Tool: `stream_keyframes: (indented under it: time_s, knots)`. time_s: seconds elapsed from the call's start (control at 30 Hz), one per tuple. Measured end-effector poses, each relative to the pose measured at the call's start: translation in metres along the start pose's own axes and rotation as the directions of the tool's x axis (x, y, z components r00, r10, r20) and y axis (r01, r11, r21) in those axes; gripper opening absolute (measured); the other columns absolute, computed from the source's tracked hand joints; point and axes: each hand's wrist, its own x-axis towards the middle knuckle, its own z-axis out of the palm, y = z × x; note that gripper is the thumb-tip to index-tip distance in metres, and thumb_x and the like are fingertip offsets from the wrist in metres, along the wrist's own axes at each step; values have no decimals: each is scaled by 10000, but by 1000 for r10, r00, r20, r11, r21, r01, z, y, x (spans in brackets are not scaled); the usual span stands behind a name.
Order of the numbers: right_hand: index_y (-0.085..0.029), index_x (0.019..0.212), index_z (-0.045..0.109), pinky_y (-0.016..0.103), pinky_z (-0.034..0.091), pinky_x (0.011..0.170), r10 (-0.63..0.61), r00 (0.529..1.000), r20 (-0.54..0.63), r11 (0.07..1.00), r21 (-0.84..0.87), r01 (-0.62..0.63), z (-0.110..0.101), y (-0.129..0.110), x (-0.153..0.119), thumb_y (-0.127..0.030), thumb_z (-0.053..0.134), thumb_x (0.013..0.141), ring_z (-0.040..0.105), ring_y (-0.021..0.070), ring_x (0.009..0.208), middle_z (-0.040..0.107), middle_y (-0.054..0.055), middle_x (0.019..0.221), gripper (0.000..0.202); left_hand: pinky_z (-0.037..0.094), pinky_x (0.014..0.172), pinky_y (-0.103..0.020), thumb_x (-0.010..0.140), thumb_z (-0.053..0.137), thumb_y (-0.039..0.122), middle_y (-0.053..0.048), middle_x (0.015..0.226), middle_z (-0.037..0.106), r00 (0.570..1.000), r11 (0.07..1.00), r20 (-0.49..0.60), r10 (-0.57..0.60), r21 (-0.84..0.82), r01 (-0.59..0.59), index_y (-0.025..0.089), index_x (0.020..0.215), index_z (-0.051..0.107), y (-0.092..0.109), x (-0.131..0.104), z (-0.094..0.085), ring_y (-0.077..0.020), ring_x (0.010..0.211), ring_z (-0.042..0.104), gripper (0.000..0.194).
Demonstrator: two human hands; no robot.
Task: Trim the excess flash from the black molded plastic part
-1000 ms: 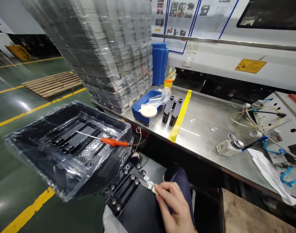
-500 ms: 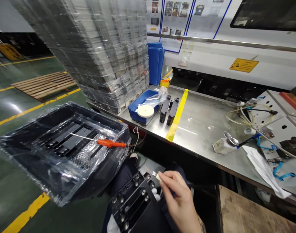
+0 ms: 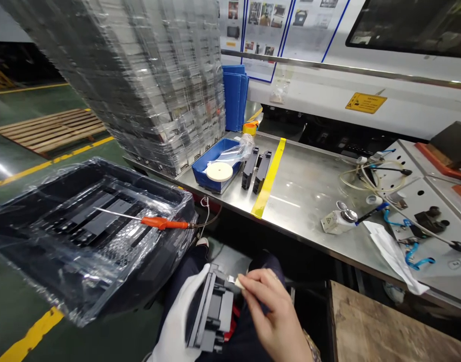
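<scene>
Two hands at lap, gloved left hand [image 3: 181, 322] gripping ribbed black plastic part [image 3: 212, 314], bare right hand [image 3: 274, 311] fingers pinching seemingly small pale blade [image 3: 236, 282]

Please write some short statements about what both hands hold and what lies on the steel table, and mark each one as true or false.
1. The left hand, in a white glove, holds a black part. True.
2. The right hand wears a white glove too. False: it is bare, and its fingers pinch a small white piece against the part.
3. A white disc lies in the blue tray on the table. True.
4. The orange-handled tool lies on the table. False: it rests on the plastic-wrapped black bin beside the table.
5. A red stripe crosses the table. False: the stripe is yellow, with two black bars just left of it.
</scene>
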Motion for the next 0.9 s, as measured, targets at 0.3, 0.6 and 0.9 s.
stream_keyframes:
  time_s: [0.3,0.6,0.9]
  knots:
    - [-227,1123,688,337,480,808,95,994,52,995,21,-96,-12,4,-3,-200,488,1006,601,183,900,662,66,975,233,372,1190,-536,794,687,398,-108,1529,485,980,964,136,145,204,-171,317,1536,320,7,-9,-22,-381,1391,475,832]
    - [-157,603,547,248,278,495,410,745,526,667,384,-638,-5,13,6,-737,523,873,350,64,464,453,-31,495,640,582,1001,-500,919,552,450,-46,1149,753,954,977,221,-204,-10,211,318,1151,734,-6,-8,-17,-327,1095,697,323]
    - [-139,652,636,228,225,458,294,710,640,634,425,-646,-6,11,8,-712,582,850,320,48,425,448,-47,466,609,565,948,-470,917,619,474,-102,1195,683,972,958,131,-194,-189,217,179,1151,660,33,4,-20,-240,1069,658,379]
